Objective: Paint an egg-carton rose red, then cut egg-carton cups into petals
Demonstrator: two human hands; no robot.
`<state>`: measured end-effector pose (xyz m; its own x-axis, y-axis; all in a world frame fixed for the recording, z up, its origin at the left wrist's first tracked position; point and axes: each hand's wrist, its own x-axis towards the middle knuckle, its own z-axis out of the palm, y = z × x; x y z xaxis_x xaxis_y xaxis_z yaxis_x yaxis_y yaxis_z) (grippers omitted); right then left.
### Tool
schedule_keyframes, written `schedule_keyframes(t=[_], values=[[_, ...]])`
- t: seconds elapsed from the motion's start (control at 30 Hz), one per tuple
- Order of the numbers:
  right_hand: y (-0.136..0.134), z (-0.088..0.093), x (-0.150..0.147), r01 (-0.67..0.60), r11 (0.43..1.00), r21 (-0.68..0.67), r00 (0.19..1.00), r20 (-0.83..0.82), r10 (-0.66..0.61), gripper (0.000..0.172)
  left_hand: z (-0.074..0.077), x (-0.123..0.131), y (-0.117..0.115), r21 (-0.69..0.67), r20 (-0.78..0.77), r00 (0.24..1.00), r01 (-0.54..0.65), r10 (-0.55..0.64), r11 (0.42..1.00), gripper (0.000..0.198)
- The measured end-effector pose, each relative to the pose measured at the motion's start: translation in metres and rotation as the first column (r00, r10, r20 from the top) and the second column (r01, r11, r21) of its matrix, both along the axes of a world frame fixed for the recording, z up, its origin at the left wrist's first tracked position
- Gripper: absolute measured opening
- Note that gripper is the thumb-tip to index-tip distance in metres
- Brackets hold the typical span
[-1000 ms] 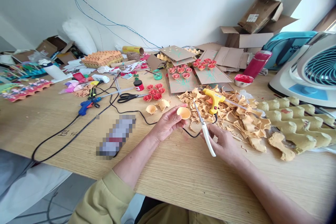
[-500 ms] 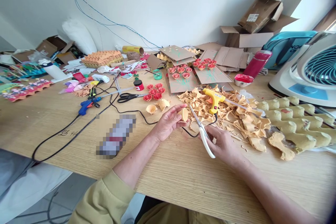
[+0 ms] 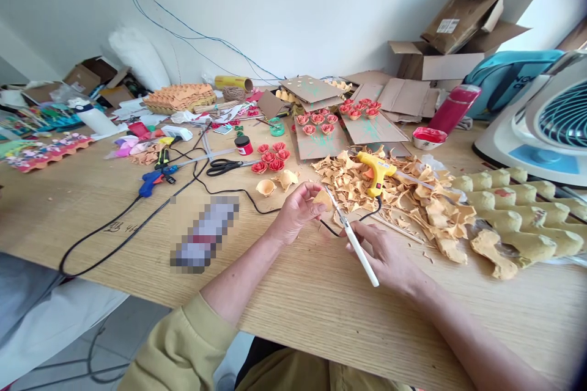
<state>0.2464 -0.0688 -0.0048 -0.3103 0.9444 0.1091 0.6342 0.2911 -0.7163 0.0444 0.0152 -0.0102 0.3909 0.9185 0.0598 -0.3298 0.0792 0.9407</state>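
My left hand (image 3: 296,211) is closed on a small yellow egg-carton cup (image 3: 322,198), holding it just above the wooden table (image 3: 293,311). My right hand (image 3: 387,253) grips white-handled scissors (image 3: 351,235), and their blades reach up to the cup's right edge. A pile of yellow carton scraps (image 3: 403,189) lies right behind both hands, with a yellow glue gun (image 3: 373,168) on top of it.
Yellow egg-carton pieces (image 3: 513,214) lie to the right. Red paper roses (image 3: 271,157), black scissors (image 3: 224,166), a blue glue gun (image 3: 151,178) and black cables (image 3: 137,220) sit left of centre. Cardboard sheets with roses (image 3: 321,134), boxes (image 3: 440,43) and a fan (image 3: 545,116) stand behind.
My left hand has turned the cup from opening-up to edge-on toward the scissors. The scissors' blades have moved left onto the cup's edge.
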Motion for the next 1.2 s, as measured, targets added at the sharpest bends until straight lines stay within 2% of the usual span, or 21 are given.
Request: schedule_keyframes(t=[0.4,0.63,0.9,1.2], values=[[-0.002,-0.001,0.0,-0.038,0.999,-0.036,0.998,-0.046,0.036,0.038,-0.004,0.006,-0.004,0.106,0.034,0.999,0.037,-0.041,0.994,0.052],[-0.001,-0.002,0.0,-0.037,0.999,-0.019,0.998,-0.05,0.035,0.04,-0.002,0.006,-0.006,0.2,0.011,0.999,-0.046,0.045,0.979,0.05],[-0.001,-0.009,0.0,-0.059,0.998,0.002,0.995,-0.077,0.059,0.048,-0.003,0.006,-0.006,0.223,0.025,0.999,-0.044,0.039,0.974,0.048],[0.0,-0.015,-0.003,0.009,0.998,-0.057,0.989,-0.148,-0.017,0.045,-0.004,0.003,-0.001,0.278,0.017,0.997,-0.073,0.072,0.958,0.053]])
